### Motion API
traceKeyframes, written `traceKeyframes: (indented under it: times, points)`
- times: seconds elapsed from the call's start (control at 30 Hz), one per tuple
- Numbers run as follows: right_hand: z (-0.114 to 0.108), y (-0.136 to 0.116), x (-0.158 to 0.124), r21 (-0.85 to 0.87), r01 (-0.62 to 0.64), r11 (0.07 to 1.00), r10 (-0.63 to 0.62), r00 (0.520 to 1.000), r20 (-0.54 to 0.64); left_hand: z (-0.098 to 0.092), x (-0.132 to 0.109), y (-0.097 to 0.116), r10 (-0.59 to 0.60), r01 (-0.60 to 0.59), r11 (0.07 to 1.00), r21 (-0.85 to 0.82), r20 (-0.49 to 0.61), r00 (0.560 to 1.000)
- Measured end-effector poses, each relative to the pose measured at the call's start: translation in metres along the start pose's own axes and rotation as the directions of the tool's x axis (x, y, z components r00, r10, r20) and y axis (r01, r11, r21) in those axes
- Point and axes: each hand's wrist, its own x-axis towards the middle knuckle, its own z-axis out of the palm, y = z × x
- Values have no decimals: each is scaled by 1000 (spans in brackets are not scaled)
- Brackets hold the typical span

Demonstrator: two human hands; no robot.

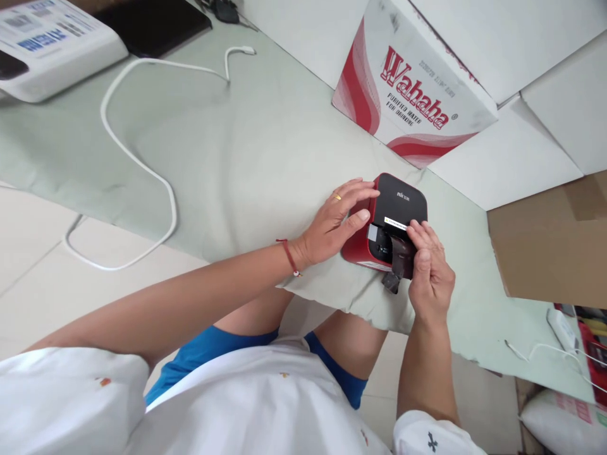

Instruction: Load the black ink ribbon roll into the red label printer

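A small red and black device with rounded corners sits near the front edge of the covered table. Pale lettering and a white label strip show on its black top, and its near side has a dark opening. My left hand lies open along the device's left side, fingers stretched onto its edge. At the near right corner, my right hand is closed on a dark, glossy strip that hangs over the opening. Whether the strip is attached to the device is hidden.
Behind the device stands a white and red water carton. A brown cardboard box is to the right. A white cable loops over the table's left part, near a white device. Another white cable lies at right.
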Motion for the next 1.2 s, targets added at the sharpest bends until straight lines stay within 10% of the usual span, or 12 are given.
traceKeyframes:
  times: [0.7, 0.97, 1.2]
  points:
    - [1, -11, 13, 102, -135, 986, 146, 983, -112, 3, 2, -4, 40, -42, 999, 23, 102, 994]
    - [-6, -42, 15, -26, 193, 981, -192, 980, 42, -2, 5, -4, -296, 315, 920, -233, 116, 948]
    - [0, -45, -4, -95, 241, 966, -234, 969, 76, 4, 8, -8, -291, 333, 892, -307, 175, 941]
